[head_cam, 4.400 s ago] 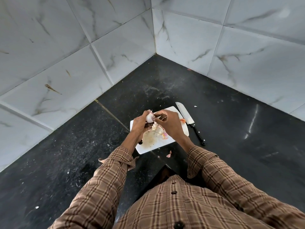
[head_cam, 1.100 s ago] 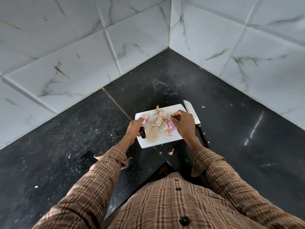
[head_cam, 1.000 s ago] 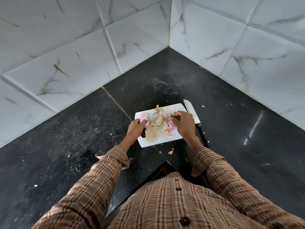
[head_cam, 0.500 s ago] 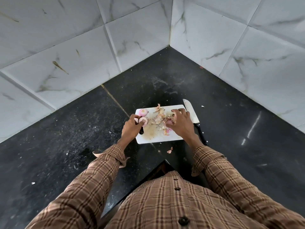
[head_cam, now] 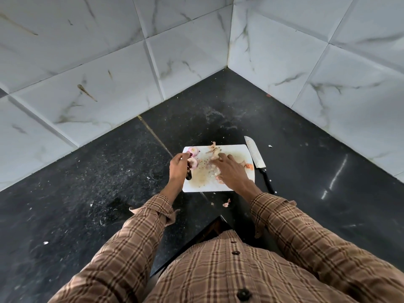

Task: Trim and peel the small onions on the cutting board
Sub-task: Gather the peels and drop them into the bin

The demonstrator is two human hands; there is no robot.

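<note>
White plastic cutting board [head_cam: 218,187] holds two peeled onions [head_cam: 193,151] at its far left corner. The left hand [head_cam: 178,166] pinches a small dark bit beside them. The right hand [head_cam: 230,172] lies flat, fingers spread, over the peels [head_cam: 215,154]. Best to sweep the skins clear of the onions before trimming; the knife [head_cam: 255,157] lies just right. Half a second earlier, that right hand was curled further right.

Kitchen corner: a black stone bench [head_cam: 109,171] meets white marble-patterned wall tiles [head_cam: 109,73]; a white cutting board [head_cam: 203,189] with onion peelings [head_cam: 215,154] and a knife [head_cam: 255,156] lie near the corner.
</note>
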